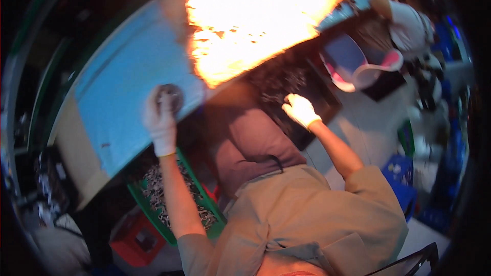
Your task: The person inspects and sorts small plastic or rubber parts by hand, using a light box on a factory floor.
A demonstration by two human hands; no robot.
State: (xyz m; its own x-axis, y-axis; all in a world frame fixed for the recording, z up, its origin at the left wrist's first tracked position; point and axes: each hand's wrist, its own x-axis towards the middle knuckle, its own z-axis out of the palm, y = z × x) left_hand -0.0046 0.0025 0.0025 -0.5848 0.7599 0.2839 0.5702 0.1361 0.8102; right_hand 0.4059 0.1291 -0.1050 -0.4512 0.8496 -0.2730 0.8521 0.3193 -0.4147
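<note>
Left hand [161, 117] outstretched, right hand [300, 110] well apart

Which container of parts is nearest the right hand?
The dark tray, partly behind the right hand in view; the green crate sits farther away, to the left.

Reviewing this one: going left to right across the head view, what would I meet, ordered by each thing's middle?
Left hand → reddish-brown trousers → right hand → pink-and-white chair → co-worker in a white top.
</note>
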